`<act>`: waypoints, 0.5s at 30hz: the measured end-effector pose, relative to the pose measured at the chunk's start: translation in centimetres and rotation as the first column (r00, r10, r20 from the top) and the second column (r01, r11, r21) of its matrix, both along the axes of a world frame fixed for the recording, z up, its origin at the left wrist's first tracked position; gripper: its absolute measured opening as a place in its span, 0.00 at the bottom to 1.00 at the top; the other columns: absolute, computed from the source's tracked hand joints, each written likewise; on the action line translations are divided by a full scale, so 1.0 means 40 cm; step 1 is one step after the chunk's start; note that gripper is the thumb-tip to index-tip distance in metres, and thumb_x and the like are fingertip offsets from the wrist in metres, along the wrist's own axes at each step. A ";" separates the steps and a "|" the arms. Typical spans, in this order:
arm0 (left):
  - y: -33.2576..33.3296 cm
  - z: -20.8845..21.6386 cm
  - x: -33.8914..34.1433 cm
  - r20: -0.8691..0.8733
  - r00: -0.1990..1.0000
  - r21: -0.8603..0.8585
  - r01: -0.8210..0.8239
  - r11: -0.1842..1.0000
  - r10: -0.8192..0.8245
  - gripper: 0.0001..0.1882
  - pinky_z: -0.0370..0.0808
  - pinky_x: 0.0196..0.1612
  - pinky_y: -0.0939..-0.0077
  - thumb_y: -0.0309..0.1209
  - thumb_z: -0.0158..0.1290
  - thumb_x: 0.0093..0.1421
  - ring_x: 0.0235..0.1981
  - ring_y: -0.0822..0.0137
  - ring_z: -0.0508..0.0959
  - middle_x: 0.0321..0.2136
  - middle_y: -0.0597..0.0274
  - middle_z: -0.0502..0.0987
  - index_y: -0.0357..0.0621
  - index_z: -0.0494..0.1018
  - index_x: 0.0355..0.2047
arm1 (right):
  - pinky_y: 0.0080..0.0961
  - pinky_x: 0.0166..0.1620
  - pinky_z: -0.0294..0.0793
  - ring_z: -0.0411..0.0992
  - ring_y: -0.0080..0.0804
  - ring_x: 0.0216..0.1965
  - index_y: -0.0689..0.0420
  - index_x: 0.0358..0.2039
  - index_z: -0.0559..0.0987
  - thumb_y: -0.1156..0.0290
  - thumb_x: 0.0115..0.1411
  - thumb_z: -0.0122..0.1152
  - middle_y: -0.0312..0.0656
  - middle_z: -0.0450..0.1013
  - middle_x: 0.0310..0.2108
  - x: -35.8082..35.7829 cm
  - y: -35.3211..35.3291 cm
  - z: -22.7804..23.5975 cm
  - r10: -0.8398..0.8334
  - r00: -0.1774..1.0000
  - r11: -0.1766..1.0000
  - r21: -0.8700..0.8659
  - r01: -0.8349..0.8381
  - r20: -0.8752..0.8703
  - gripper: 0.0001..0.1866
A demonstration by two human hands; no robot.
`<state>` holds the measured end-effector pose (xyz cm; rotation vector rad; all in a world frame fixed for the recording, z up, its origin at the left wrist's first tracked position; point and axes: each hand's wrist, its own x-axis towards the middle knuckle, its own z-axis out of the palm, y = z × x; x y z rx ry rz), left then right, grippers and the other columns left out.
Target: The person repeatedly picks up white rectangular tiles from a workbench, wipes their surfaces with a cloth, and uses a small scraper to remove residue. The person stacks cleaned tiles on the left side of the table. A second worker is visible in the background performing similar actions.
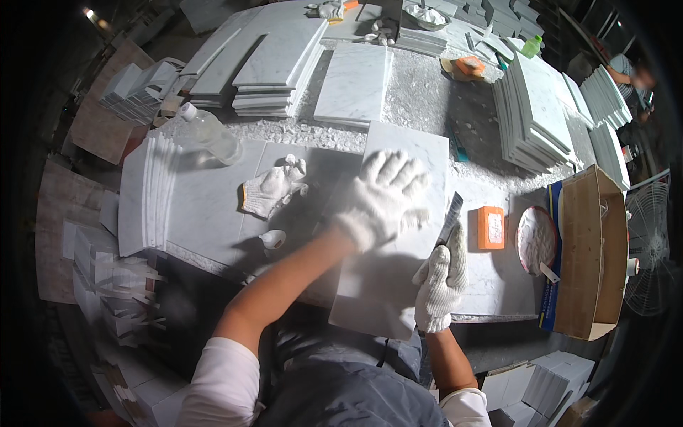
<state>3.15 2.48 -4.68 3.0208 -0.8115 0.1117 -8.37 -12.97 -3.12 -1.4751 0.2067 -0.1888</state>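
Note:
A white-grey marble slab (384, 292) lies tilted lengthwise before me, its near end jutting past the table edge. My left hand (388, 196), in a white knit glove, is spread flat on its upper part, slightly blurred. At the slab's right edge my gloved right hand (442, 285) is closed, thumb and fingers together. From its fingers a dark flat strip-like tool (451, 215) points up and away; its lower part is mostly hidden by the glove. An orange block (491, 228) sits to the right of that hand. A spare white glove (274, 188) rests left of the slab.
A clear bottle (212, 135) and upright tiles (149, 196) stand at left. Stacked slabs (274, 71) and white rubble line the back. On the right are a round dish of white paste (536, 240), a cardboard box (587, 252), a fan (649, 242) and, farther off, another person.

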 end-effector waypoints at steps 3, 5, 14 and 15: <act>0.019 0.009 0.119 -0.074 0.981 0.067 -0.175 0.982 0.180 0.41 0.32 0.78 0.55 0.64 0.25 0.71 0.79 0.57 0.41 0.78 0.59 0.44 0.55 0.51 0.76 | 0.15 0.22 0.62 0.59 0.13 0.18 0.62 0.73 0.60 0.68 0.76 0.49 0.28 0.64 0.22 0.000 0.004 -0.012 -0.006 1.000 1.000 -0.002 0.006 0.028 0.28; 0.037 0.012 0.193 -0.135 0.928 0.022 -0.347 0.938 0.347 0.42 0.31 0.78 0.54 0.65 0.25 0.71 0.79 0.58 0.40 0.79 0.61 0.42 0.56 0.48 0.77 | 0.16 0.22 0.63 0.60 0.13 0.18 0.61 0.73 0.60 0.67 0.76 0.49 0.33 0.74 0.33 0.000 0.002 -0.020 -0.005 0.999 1.000 -0.009 0.005 0.045 0.29; 0.108 0.012 0.337 0.054 0.864 -0.068 -0.497 0.865 0.501 0.33 0.49 0.73 0.45 0.57 0.39 0.72 0.72 0.51 0.59 0.68 0.54 0.66 0.51 0.64 0.68 | 0.13 0.26 0.67 0.64 0.13 0.24 0.63 0.73 0.60 0.76 0.73 0.50 0.47 0.71 0.61 -0.005 -0.007 -0.021 0.086 0.993 0.996 0.011 -0.087 0.083 0.29; 0.105 0.012 0.347 0.094 0.857 -0.031 -0.505 0.862 0.506 0.31 0.50 0.72 0.44 0.55 0.40 0.71 0.71 0.52 0.61 0.66 0.54 0.68 0.51 0.65 0.67 | 0.14 0.25 0.66 0.63 0.13 0.22 0.62 0.73 0.61 0.75 0.74 0.50 0.45 0.72 0.61 -0.005 -0.005 -0.019 0.079 0.994 0.997 0.020 -0.081 0.074 0.29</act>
